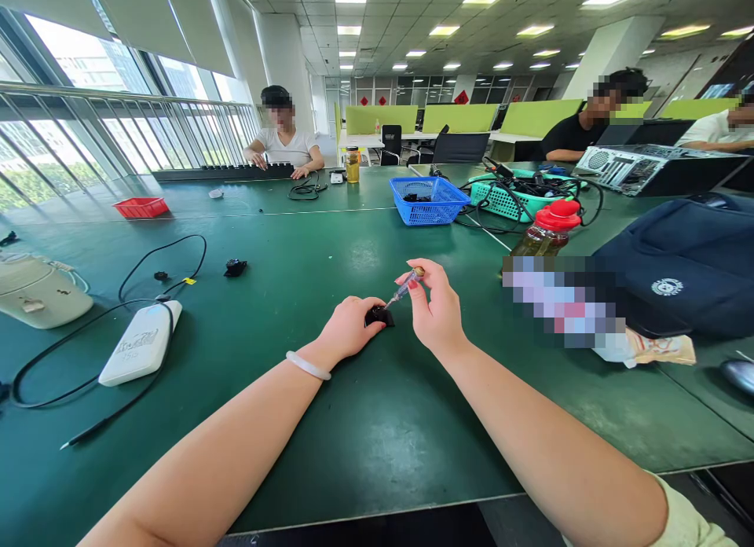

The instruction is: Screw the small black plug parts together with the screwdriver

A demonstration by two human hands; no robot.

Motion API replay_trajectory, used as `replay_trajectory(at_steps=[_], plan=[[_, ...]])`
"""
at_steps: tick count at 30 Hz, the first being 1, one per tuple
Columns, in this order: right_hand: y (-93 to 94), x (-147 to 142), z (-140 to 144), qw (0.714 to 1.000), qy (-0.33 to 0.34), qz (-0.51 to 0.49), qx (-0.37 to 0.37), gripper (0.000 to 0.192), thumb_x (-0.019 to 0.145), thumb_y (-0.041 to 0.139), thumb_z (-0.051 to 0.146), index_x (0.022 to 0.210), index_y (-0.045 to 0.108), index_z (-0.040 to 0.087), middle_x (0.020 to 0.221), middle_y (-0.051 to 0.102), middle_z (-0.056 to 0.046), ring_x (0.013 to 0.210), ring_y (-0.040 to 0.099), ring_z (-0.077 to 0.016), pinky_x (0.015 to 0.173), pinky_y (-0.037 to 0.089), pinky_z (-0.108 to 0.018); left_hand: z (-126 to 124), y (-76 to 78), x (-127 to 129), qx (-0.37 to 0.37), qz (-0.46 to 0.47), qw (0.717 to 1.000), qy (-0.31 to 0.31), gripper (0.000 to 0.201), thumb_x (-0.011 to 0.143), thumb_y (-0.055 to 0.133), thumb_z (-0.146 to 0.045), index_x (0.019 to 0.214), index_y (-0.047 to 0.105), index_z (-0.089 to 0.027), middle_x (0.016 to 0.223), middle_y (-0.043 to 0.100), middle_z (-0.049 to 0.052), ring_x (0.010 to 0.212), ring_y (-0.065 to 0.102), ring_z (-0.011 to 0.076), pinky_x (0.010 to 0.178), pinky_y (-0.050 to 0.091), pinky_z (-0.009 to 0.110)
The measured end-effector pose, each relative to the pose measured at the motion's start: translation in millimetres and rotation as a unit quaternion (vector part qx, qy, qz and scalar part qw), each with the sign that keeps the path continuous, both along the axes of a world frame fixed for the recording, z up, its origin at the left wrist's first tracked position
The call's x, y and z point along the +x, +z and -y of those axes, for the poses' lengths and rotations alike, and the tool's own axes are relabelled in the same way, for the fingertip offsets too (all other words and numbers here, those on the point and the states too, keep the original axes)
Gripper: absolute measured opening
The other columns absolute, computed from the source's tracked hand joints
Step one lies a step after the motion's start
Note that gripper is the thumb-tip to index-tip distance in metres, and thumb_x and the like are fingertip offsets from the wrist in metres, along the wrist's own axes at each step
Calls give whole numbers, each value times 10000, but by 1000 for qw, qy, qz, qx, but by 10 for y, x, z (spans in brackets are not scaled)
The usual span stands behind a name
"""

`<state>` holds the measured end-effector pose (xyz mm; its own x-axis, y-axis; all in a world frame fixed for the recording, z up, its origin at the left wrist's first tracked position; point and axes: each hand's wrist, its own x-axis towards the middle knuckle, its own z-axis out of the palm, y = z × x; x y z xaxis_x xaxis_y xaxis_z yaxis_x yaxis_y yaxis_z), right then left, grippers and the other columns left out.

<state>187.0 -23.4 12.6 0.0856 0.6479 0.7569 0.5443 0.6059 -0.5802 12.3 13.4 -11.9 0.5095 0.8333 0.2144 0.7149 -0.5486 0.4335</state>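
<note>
Your left hand (349, 327) pinned the small black part (378, 317) to the desk (365, 453). Your right hand (434, 311) pinched the screwdriver (405, 287), which slanted down-left, its tip meeting the part between both hands.

small black part (378, 317) half hidden under left hand (349, 327), bottle (545, 231) label blurred

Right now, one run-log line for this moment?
left hand: pins small black part on table | right hand: grips screwdriver, tip at part
</note>
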Motion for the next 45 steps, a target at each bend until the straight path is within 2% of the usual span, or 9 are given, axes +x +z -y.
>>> replay_trajectory(at_steps=[6,14,18,28,36,39,45], plan=[[39,-5,13,1000,5,13,-7,215,973,418,228,1161,519,249,926,721,-39,872,680,-215,859,506,-421,21,29,3,1,-3,1000,0,319,844,635,-307,1157,657,-247,1020,687,66,1013,600,266,916,486,412],[75,-16,27,997,-29,58,31,157,912,583,282,1065,558,265,892,694,-28,855,649,-228,889,478,-433,15,6,0,-3,0,1000,0,345,850,625,-320,1185,644,-239,1042,687,76,1035,595,272,923,484,422],[66,-2,17,996,-39,63,48,177,941,512,243,1114,543,262,913,705,-45,910,635,-245,927,446,-464,10,9,-5,-2,4,1000,-3,326,849,624,-317,1166,652,-246,1034,690,68,1044,589,269,938,479,422],[74,2,18,996,-20,80,26,254,937,419,139,1135,516,264,928,734,-25,913,652,-232,917,434,-455,13,8,0,-2,3,1000,0,317,854,626,-325,1161,657,-253,1043,688,65,1034,595,262,939,484,412],[92,-31,43,996,-35,72,40,110,899,603,284,998,554,272,877,708,-21,868,646,-237,911,443,-452,20,15,3,-6,4,1000,-1,338,850,632,-318,1181,650,-253,1031,687,70,1022,606,256,931,489,412],[73,-18,33,997,-30,60,38,102,917,563,274,1018,549,273,881,709,-26,894,646,-241,901,455,-452,17,15,0,-4,1,1000,0,343,848,632,-319,1183,649,-248,1029,687,72,1020,603,262,923,489,413],[47,-11,28,996,7,76,38,212,941,461,163,1112,522,274,910,735,-19,941,651,-233,927,446,-455,4,10,-5,-4,-3,1000,1,342,850,631,-319,1182,647,-239,1034,686,77,1024,597,268,919,486,413]])
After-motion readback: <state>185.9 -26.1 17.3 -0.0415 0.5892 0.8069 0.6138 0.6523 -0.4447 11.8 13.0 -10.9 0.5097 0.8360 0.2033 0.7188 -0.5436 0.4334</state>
